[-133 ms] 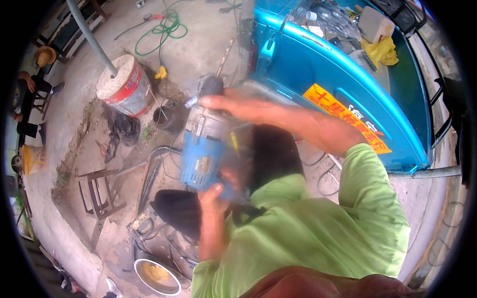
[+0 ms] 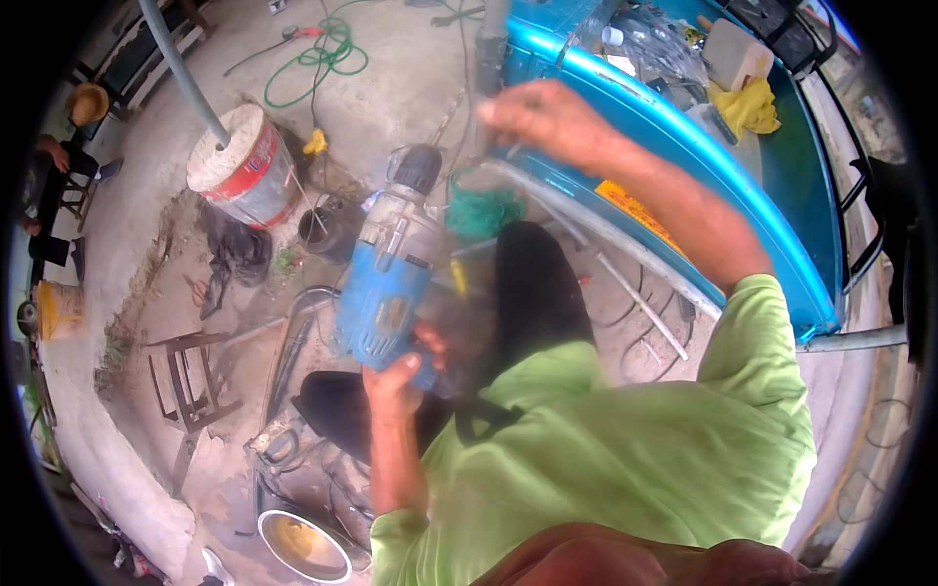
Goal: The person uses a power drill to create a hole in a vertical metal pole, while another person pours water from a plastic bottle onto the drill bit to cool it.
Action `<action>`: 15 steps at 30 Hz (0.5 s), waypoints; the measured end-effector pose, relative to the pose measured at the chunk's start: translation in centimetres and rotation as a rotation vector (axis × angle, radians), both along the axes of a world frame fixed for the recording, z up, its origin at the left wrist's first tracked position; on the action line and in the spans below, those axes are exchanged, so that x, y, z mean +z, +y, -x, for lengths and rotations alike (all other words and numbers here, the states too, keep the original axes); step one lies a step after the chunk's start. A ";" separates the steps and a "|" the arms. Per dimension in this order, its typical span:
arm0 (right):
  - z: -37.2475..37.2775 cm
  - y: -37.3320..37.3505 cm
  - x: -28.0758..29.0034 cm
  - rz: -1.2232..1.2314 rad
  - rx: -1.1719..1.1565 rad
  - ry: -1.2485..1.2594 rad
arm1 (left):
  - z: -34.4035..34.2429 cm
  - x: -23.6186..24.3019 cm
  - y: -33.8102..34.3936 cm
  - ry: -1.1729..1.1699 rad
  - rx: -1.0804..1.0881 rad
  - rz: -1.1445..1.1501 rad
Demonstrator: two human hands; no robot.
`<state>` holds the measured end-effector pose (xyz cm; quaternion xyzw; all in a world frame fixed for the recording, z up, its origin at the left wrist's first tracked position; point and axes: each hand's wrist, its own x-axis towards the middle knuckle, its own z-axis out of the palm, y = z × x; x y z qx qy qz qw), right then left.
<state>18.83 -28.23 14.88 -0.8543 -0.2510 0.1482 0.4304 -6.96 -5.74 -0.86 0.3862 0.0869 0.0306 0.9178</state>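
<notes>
"Blue and grey, that bulky power drill (image 2: 386, 278) is hanging in front of the person, its long spiral bit (image 2: 449, 119) pointing away. What's changing?"

"Their bare right hand (image 2: 542, 117), touching the dark round chuck (image 2: 418, 169) a moment ago, is now floating clear of it, near the glossy turquoise metal side panel (image 2: 674, 142). That's uncovering a tangle of green netting (image 2: 486, 210), too."

"Is that hand holding anything?"

"I can't tell; its fingers are blurring."

"And the left hand (image 2: 391, 379)?"

"Its grip is clenching the drill's rear handle. The back of the tool is swinging slightly leftward."

"So what's that meaning for the work?"

"One hand is carrying all the weight, I'd judge, and the chuck is sitting free of fingers."
</notes>
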 end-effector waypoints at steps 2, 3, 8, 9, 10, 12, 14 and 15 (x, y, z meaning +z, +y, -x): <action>-3.1 -2.3 4.3 0.022 -0.161 -0.334 | -0.6 -0.1 1.5 -0.003 -0.062 -0.066; -5.1 -3.4 5.7 0.101 -0.211 -0.542 | -1.1 0.0 1.8 -0.021 -0.076 -0.087; -13.1 -3.4 2.8 -0.014 -0.179 -0.703 | -2.7 0.9 2.4 -0.049 -0.077 -0.186; -14.2 -3.4 2.3 0.023 -0.173 -0.704 | -2.9 1.2 2.8 -0.053 -0.087 -0.221; -14.7 -2.8 2.0 0.056 -0.160 -0.702 | -3.0 1.4 3.3 -0.053 -0.089 -0.258; -15.3 -2.5 1.3 0.086 -0.131 -0.641 | -3.2 1.5 4.3 -0.074 -0.087 -0.318; -14.6 -3.4 2.2 0.112 -0.123 -0.525 | -3.9 1.1 4.7 -0.081 -0.112 -0.353; -14.5 -3.8 2.4 0.141 -0.103 -0.525 | -4.4 1.0 4.9 -0.122 -0.118 -0.344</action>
